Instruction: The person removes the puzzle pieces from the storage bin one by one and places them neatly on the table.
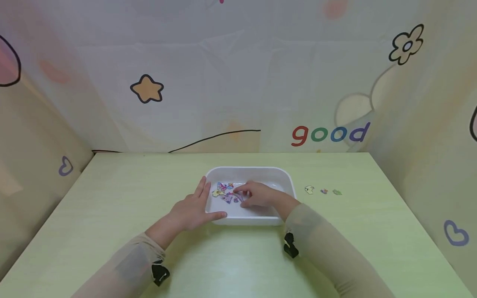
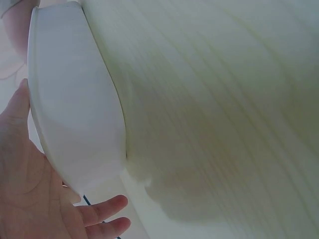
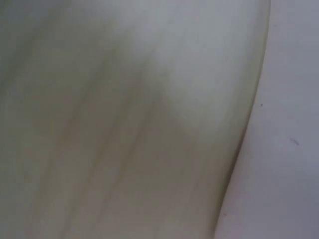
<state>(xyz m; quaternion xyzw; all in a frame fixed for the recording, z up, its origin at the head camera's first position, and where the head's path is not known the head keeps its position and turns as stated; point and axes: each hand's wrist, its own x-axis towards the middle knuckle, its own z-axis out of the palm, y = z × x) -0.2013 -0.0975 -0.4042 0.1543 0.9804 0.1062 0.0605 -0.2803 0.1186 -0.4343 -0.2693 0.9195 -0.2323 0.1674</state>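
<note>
A white tray [image 1: 247, 221] lies on the table, with several small colourful cutouts, perhaps stickers [image 1: 226, 198], gathered in its left half. My left hand [image 1: 191, 209] rests against the tray's left end, fingers extended along the side and thumb on the front rim. In the left wrist view, that hand [image 2: 37, 184] touches the tray's wall [image 2: 79, 99]. Inside the tray, my right hand [image 1: 258, 194] reaches down at the cutouts, index finger and thumb apart over the right edge of the pile. The right wrist view has only the tray's side [image 3: 284, 149] and the tabletop, no hand.
To the right of the tray, a white cutout [image 1: 309, 189], a small purplish one [image 1: 324, 191] and a green one [image 1: 337, 192] lie in a row on the pale green table [image 1: 130, 190]. A printed curtain [image 1: 231, 82] hangs behind and at both sides.
</note>
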